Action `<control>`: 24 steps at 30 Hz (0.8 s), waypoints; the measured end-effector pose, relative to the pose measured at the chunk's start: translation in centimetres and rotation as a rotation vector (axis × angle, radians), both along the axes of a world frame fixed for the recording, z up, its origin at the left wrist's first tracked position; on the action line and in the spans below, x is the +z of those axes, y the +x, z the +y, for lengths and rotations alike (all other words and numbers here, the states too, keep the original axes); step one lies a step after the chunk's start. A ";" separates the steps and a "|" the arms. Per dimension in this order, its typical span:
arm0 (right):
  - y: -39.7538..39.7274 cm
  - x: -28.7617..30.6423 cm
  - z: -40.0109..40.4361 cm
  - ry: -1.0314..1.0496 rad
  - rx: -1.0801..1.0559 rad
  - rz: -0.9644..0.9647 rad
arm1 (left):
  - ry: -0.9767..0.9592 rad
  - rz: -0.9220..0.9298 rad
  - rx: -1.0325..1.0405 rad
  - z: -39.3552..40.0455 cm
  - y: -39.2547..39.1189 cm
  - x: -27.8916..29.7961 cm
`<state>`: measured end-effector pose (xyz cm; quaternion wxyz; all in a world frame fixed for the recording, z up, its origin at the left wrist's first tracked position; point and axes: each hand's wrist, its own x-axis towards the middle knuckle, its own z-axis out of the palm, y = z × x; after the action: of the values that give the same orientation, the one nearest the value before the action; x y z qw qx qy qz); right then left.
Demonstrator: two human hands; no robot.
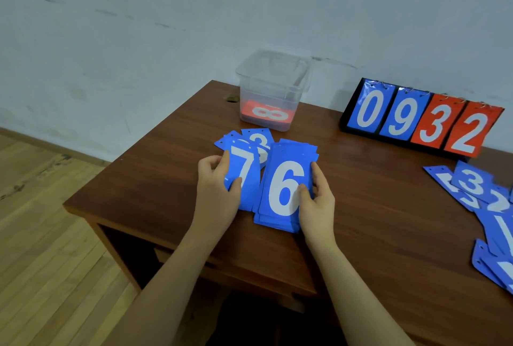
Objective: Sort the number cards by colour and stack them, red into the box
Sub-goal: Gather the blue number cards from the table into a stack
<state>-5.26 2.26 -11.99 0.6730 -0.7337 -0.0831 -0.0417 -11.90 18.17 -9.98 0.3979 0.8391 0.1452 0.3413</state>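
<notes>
Landmark: clear box [273, 87] at the far edge of the wooden table [374, 221]. Inside it lies a red card [266, 114] showing 8. Just in front of the box, the left hand [215, 187] grasps a blue card marked 7 [244, 176], thumb on its face, over a few loose blue cards [256, 136]. Beside it the right hand [316, 201] grasps a blue stack topped by 6 [286, 187], thumb on the face. Right of the box stands a scoreboard [422, 118] reading 0932; nearer, more scattered blue cards [483, 198] lie at the table's right edge
</notes>
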 end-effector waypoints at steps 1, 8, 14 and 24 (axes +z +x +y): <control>-0.1 0.1 0.0 0.018 0.002 0.006 | -0.005 -0.037 -0.023 -0.4 -0.1 0.2; -0.3 0.8 -0.7 0.029 -0.040 -0.010 | -0.017 -0.234 -0.135 -1.7 0.3 1.9; -0.4 2.2 -0.3 0.160 -0.008 0.022 | 0.019 -0.136 -0.282 -3.3 1.7 1.2; 2.8 2.1 0.2 0.006 -0.078 -0.037 | 0.097 0.195 0.052 -2.0 5.0 0.2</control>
<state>-2.49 2.45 -9.91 0.6714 -0.7335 -0.0666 -0.0818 -6.95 16.17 -9.74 0.3320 0.8826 0.1882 0.2747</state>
